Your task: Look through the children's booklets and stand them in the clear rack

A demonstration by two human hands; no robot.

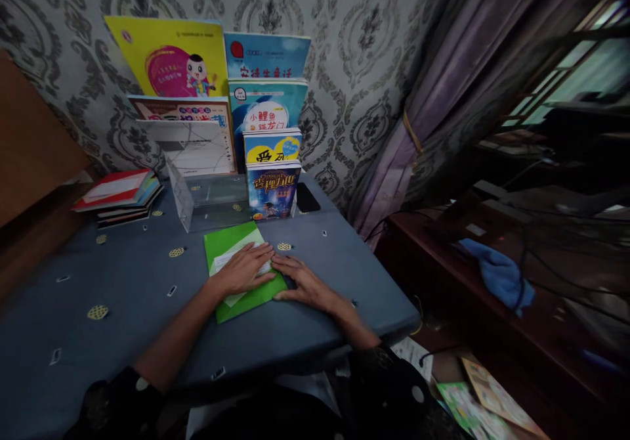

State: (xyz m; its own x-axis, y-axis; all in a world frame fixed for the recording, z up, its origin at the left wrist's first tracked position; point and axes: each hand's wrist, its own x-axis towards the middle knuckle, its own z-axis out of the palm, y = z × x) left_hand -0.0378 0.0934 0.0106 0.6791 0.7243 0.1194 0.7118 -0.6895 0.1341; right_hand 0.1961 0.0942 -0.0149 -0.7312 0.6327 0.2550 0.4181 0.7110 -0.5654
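Observation:
A green book (251, 302) with a pale label area on its cover lies flat and slightly turned on the table. My left hand (246, 269) rests palm down across the cover, its fingers stretched out toward the right. At the book's right edge lies my right hand (306, 284), with its fingers extended and the thumb over the cover. The fingertips of both hands come close together near the upper right edge. Part of the cover is hidden beneath them. Just beyond the book stands a clear acrylic book rack (211, 203).
Upright books fill the rack, including a yellow book (172, 39) and a small blue book (273, 192). A stack of books (123, 194) lies at the left, a black phone (308, 198) beside the rack. A blue cloth (497, 272) sits on the dark furniture at right.

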